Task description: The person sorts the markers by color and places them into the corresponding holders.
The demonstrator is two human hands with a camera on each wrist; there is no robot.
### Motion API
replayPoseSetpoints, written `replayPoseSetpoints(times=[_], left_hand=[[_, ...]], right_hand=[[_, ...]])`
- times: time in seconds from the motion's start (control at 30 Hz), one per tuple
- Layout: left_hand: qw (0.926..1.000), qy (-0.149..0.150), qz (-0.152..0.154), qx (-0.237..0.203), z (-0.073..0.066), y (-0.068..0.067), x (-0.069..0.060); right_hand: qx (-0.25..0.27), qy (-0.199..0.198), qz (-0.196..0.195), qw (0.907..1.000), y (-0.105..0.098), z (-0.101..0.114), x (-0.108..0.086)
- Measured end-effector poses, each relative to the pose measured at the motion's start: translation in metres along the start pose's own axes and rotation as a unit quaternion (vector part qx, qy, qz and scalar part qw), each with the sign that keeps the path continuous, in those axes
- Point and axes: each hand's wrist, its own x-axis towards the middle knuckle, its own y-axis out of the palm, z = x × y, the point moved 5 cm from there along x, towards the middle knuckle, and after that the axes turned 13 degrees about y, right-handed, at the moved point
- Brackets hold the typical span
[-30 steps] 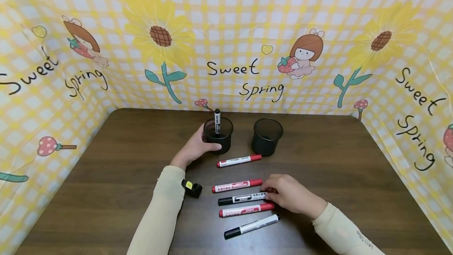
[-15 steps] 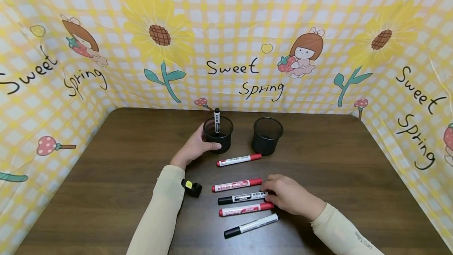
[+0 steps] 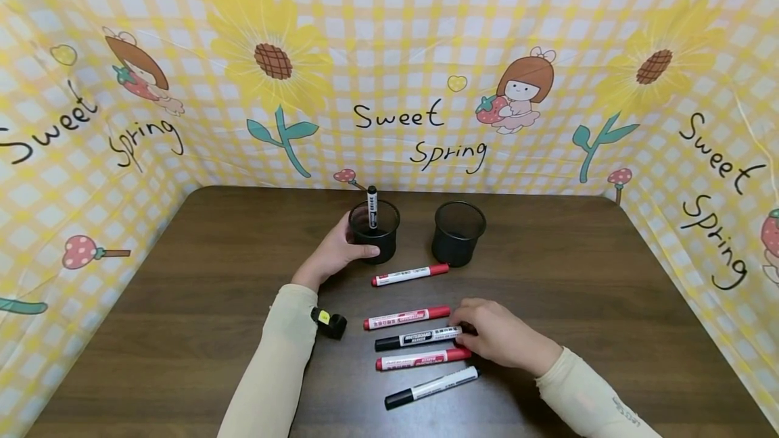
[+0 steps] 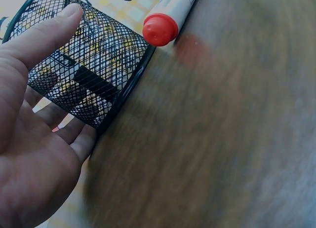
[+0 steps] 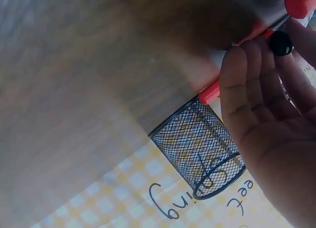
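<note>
My left hand (image 3: 331, 252) holds a black mesh pen cup (image 3: 383, 249), its thumb across the front and its fingers behind. A black-capped whiteboard marker (image 3: 372, 207) stands upright inside that cup. My right hand (image 3: 502, 333) pinches the right end of a black whiteboard marker (image 3: 420, 338) lying on the table; its black tip (image 5: 280, 43) shows between thumb and fingers in the right wrist view. Just above it lies a red marker (image 3: 406, 318), and just below, another red marker (image 3: 422, 359). A second black marker (image 3: 432, 387) is nearest the front.
A second mesh pen cup (image 3: 456, 245) stands to the right of the held one. In front of the cups lies a further red marker (image 3: 409, 274). A black strap with a yellow label (image 3: 328, 323) is at my left wrist. Patterned cloth (image 3: 395, 53) surrounds the wooden table (image 3: 213, 276).
The black marker in my right fingers has rolled slightly, so its label faces up more. Both hands stay in nearly the same place.
</note>
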Motion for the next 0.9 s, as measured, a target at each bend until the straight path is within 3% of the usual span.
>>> replayPoseSetpoints(times=[0.33, 0.5, 0.67, 0.9], left_hand=[[0.9999, 0.003, 0.001, -0.01, 0.001, 0.001, 0.001], [0.9999, 0.01, -0.001, -0.005, 0.0, 0.0, 0.0], [0.9999, 0.011, -0.001, -0.005, -0.001, 0.0, 0.0], [1.0, 0.001, 0.003, -0.008, -0.005, 0.001, 0.0]], right_hand=[[0.048, -0.003, -0.003, 0.9989, -0.007, 0.003, 0.0], [0.106, -0.005, -0.01, 0.9944, -0.013, 0.004, 0.0], [0.179, 0.012, -0.007, 0.9838, -0.021, 0.004, 0.0], [0.277, 0.037, 0.002, 0.9602, -0.03, 0.004, -0.001]])
